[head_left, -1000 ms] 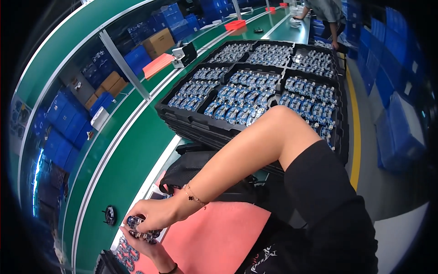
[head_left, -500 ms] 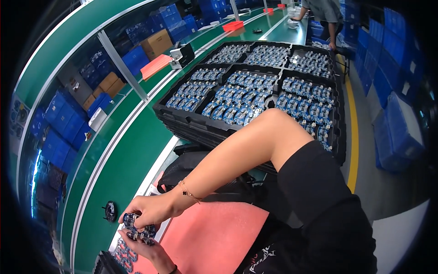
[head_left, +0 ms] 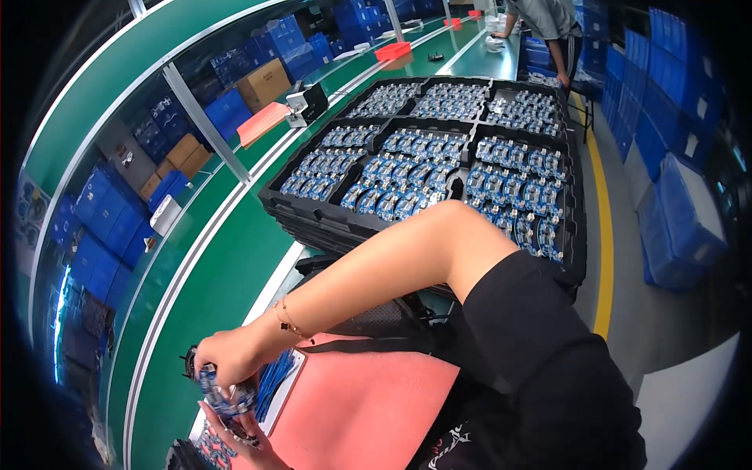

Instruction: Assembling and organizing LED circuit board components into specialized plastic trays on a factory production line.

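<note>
My right hand [head_left: 225,354] reaches in from the right with its fingers closed on a blue circuit board [head_left: 210,380]. Right below it, my left hand [head_left: 249,442] curls up around a dark piece carrying electronic parts [head_left: 235,425], apparently another circuit board. Motion blur hides where one piece ends and the other begins. A black round part [head_left: 189,362] lies on the green belt, partly behind my right hand. Beside my hands, a bundle of blue wires [head_left: 276,384] rests at the edge of the pink mat [head_left: 352,399]. Several small boards [head_left: 213,446] lie by my left hand.
Stacked black trays [head_left: 313,210] filled with blue circuit boards stand beyond my right forearm. The green conveyor belt [head_left: 188,290] runs along the left. A black box-like device [head_left: 307,102] and a red bin [head_left: 393,52] sit farther up. Another person [head_left: 548,31] stands at the far end.
My right hand has moved slightly left and nearer the black round part, tilting the circuit board. The blue wires beneath my right wrist have come into view.
</note>
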{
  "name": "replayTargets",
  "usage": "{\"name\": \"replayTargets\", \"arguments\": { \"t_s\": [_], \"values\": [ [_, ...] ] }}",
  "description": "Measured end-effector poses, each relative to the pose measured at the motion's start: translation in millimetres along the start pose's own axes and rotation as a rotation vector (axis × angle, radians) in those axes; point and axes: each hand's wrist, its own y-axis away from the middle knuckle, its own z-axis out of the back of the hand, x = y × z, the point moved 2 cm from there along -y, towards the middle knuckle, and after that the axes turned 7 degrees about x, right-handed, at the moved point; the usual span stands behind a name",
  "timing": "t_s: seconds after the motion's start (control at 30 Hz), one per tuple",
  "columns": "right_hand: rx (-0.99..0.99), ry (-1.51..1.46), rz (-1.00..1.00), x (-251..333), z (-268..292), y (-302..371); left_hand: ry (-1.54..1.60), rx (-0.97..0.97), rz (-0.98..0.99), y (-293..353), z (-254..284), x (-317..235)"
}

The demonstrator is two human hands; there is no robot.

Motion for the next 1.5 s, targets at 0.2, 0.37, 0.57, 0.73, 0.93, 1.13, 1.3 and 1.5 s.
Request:
{"name": "replayTargets", "arguments": {
  "t_s": [0.2, 0.37, 0.57, 0.73, 0.93, 1.13, 1.3, 1.5],
  "values": [
    [0.083, 0.555, 0.018, -13, 3, -4, -0.311, 0.552, 0.280, -27, 44, 36],
    [0.076, 0.384, -0.007, -3, 0, 3, -0.196, 0.474, 0.207, -19, 33, 32],
    [0.108, 0.037, -0.062, -3, -4, 18, -0.036, 0.459, 0.248, -4, 31, 27],
    [0.239, -0.250, 0.001, 3, -7, 25, -0.035, 0.382, 0.211, 4, 29, 20],
    [0.414, -0.441, 0.062, 17, -11, 31, -0.045, 0.278, 0.161, 9, 32, 11],
    [0.442, 0.628, -0.138, 8, 19, 29, -0.159, 0.393, 0.289, 0, 31, 11],
    [0.810, 0.567, -0.427, 1, 10, 29, -0.434, 0.695, 0.391, 15, 0, 12],
    [0.780, 0.582, -0.516, -8, 8, 34, -0.432, 0.748, 0.458, 22, 6, 19]
  ]
}}
